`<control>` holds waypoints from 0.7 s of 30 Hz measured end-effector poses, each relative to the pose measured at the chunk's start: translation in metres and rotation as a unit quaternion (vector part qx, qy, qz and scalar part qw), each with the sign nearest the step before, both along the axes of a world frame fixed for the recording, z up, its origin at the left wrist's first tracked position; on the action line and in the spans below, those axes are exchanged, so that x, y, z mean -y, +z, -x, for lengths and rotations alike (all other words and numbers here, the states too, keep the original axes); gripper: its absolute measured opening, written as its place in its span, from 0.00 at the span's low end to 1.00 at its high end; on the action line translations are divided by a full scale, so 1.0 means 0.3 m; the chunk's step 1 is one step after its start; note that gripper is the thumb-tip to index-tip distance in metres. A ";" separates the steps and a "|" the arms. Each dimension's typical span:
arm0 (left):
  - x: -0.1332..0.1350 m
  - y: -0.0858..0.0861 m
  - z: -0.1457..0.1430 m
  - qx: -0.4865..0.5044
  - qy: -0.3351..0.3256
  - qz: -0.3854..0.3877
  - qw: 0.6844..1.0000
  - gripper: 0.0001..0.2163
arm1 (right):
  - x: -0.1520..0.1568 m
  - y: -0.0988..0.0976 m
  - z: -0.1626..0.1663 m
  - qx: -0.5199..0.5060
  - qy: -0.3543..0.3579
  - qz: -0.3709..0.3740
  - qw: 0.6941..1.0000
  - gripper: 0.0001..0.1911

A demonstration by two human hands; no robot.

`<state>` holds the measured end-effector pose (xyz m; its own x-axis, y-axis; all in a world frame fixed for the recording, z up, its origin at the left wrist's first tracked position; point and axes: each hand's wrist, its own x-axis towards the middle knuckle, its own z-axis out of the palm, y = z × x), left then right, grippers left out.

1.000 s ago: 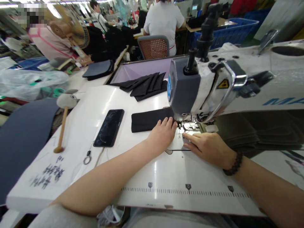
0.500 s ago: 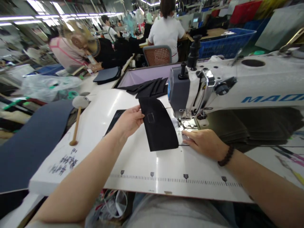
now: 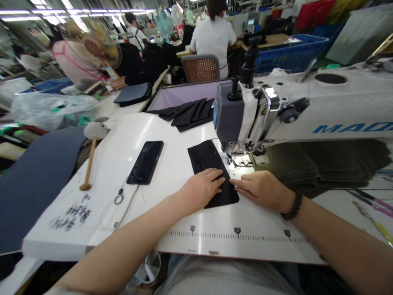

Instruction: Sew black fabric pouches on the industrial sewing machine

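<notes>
A black fabric piece (image 3: 208,157) with a small outlined rectangle lies flat on the white sewing table, left of the needle area. My left hand (image 3: 204,189) rests on top of it, fingers stretched out, hiding part of the outline. At the piece's right edge, the fingertips of my right hand (image 3: 260,189) touch it, extended and lying low on the table. Just beyond is the presser foot area (image 3: 241,161) of the sewing machine (image 3: 236,119), lit by a lamp.
A phone (image 3: 145,162) with a ring strap lies to the left, beside a mallet-like tool (image 3: 90,159). Overlapping black pieces (image 3: 190,114) sit behind. Dark flat pieces (image 3: 319,164) are stacked under the machine arm. A ruler scale (image 3: 215,234) runs along the front edge.
The black piece, held up by its left edge before, now lies flat on the table. My left hand has moved right onto it, uncovering the phone. My right hand has shifted slightly toward the piece.
</notes>
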<state>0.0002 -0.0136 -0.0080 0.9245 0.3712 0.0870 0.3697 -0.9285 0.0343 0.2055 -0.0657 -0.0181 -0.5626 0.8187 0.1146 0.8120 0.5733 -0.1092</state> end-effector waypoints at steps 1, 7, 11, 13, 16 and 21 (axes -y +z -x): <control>-0.011 -0.011 -0.004 0.000 -0.002 -0.004 1.000 0.13 | 0.001 0.000 -0.001 0.002 0.009 -0.001 1.000 0.11; -0.089 -0.023 -0.033 0.013 -0.010 0.004 1.000 0.13 | -0.010 0.003 0.004 0.017 -0.035 -0.024 0.999 0.09; -0.129 -0.013 -0.068 0.015 -0.007 0.023 1.000 0.11 | -0.022 -0.001 0.014 0.009 -0.075 -0.028 0.997 0.09; -0.141 -0.015 -0.077 0.025 -0.010 0.026 0.999 0.10 | -0.025 -0.005 0.017 0.003 -0.090 -0.032 0.995 0.09; -0.152 -0.022 -0.078 0.041 -0.011 0.030 0.999 0.08 | -0.026 -0.009 0.019 0.003 -0.103 -0.040 0.994 0.09; -0.164 -0.031 -0.072 0.065 -0.013 0.047 0.997 0.08 | -0.027 -0.007 0.022 0.009 -0.110 -0.049 0.993 0.10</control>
